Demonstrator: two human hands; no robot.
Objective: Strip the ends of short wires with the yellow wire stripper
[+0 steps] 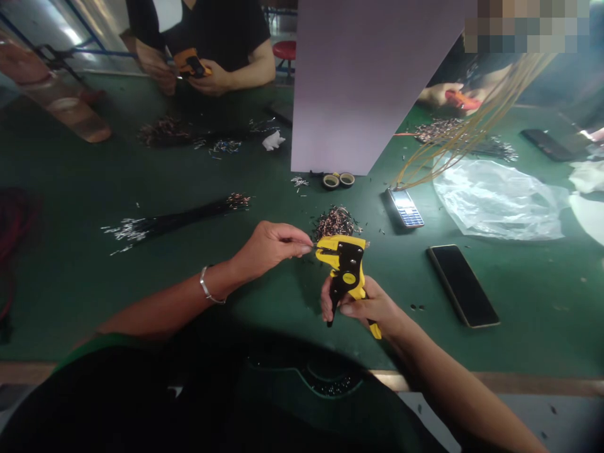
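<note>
My right hand [363, 305] is wrapped round the handles of a yellow and black wire stripper [348, 261], whose jaws point left. At those jaws, my left hand [276, 248] pinches a thin dark wire [313, 246] between thumb and fingertips; most of the wire is hidden. Just behind the wire stripper lies a heap of short cut bits with coppery ends [336, 220]. To the left on the table, a bundle of black wires [184, 216] has silvery ends on one side and coppery ends on the other.
A dark smartphone [463, 286] and a keypad phone [404, 207] lie on the green table [264, 314] at right, near a clear plastic bag [500, 198]. Two tape rolls [338, 180] sit by a tall pale panel [358, 82]. Across the table, co-workers' hands hold tools [191, 63].
</note>
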